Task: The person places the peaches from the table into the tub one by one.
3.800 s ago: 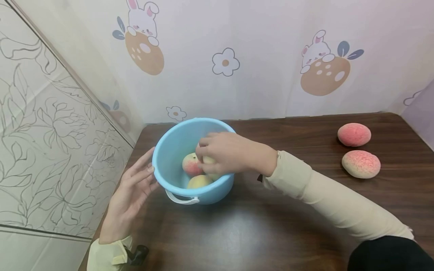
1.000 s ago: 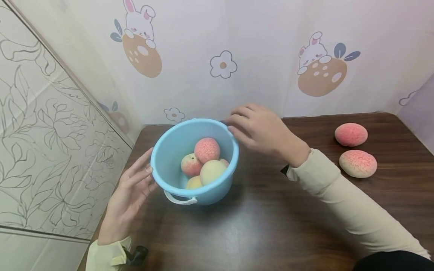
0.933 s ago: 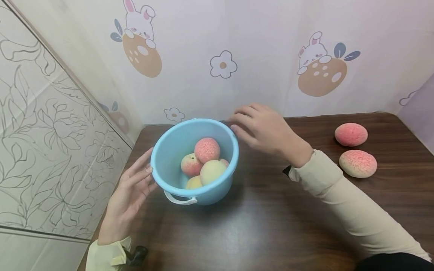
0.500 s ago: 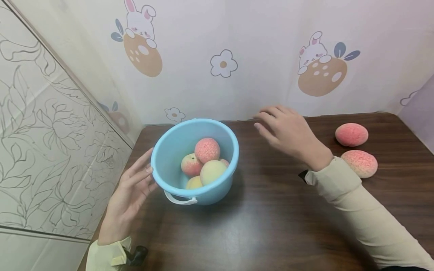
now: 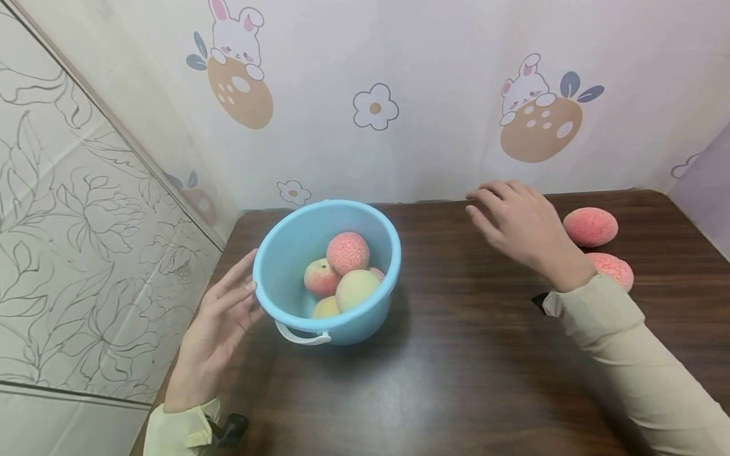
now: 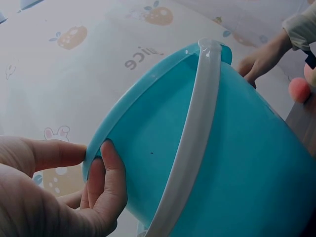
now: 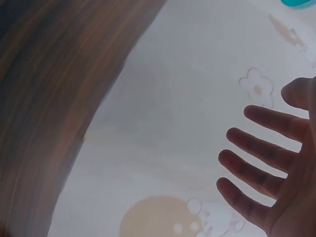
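A light blue bucket (image 5: 336, 332) with a white handle (image 6: 190, 148) stands at the left of the table. My left hand (image 5: 219, 323) pinches its rim between thumb and fingers, as the left wrist view shows close up. Inside lie several peaches: a speckled pink peach (image 5: 348, 252) on top, a pale yellow peach (image 5: 358, 291) in front, others partly hidden beneath. My right hand (image 5: 521, 228) is over the back right of the table, holding nothing, its fingers spread in the right wrist view (image 7: 291, 168). Nearest to it are a pink peach (image 5: 591, 227) and a second pinkish peach (image 5: 614, 269), partly covered by the sleeve.
The dark wooden table (image 5: 456, 367) ends at the back against a pale wall covering (image 5: 433, 126) with rabbit and flower prints. A white panel with line-drawn flowers (image 5: 85, 209) borders the left side.
My right hand was inside the bucket over the peaches; it has come out and moved right across the table, near the two peaches. The left hand keeps its place at the rim.
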{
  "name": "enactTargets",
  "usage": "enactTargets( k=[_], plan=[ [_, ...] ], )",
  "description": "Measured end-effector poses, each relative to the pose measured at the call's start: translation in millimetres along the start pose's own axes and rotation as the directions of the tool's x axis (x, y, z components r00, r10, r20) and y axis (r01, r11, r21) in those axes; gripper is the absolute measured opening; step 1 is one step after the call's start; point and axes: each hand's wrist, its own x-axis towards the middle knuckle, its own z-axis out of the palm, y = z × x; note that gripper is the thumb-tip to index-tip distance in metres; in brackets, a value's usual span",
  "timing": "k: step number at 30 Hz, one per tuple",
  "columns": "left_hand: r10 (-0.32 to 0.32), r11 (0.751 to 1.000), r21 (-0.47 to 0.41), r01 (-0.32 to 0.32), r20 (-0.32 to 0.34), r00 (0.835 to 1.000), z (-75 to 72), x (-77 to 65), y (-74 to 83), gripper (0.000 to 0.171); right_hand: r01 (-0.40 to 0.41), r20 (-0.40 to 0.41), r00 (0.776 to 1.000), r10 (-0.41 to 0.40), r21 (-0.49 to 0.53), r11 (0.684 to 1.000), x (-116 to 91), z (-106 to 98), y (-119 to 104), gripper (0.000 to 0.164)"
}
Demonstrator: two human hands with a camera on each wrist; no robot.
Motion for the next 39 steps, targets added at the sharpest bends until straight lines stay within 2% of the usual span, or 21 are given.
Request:
enactTargets(
  k=[9,13,20,30,39],
  plan=[
    [-0.004,1.000,0.014,0.004,-0.010,1.000,-0.8,-0.4,0.3,0.060,-0.127,0.051,0.990,0.129,-0.042,0.991,-13,-7,27,0.033],
    [-0.006,1.000,0.011,0.006,-0.008,1.000,-1.1,-0.8,-0.1,0.060,-0.194,0.088,0.976,0.197,-0.050,0.980,-17,-8,40,0.037],
    [-0.005,1.000,0.014,0.005,-0.003,1.000,-1.7,-1.2,-0.3,0.060,-0.302,0.203,0.927,0.314,-0.091,0.949,-23,-14,66,0.050],
    [0.007,1.000,-0.010,-0.007,0.007,1.000,-0.9,-0.1,-0.6,0.060,-0.357,0.285,0.877,0.388,-0.155,0.921,-36,-18,109,0.059],
    [-0.007,1.000,-0.027,0.007,-0.007,1.000,-0.2,0.9,2.2,0.060,-0.382,0.449,0.789,0.419,-0.175,0.907,-40,-20,143,0.070]
  ],
)
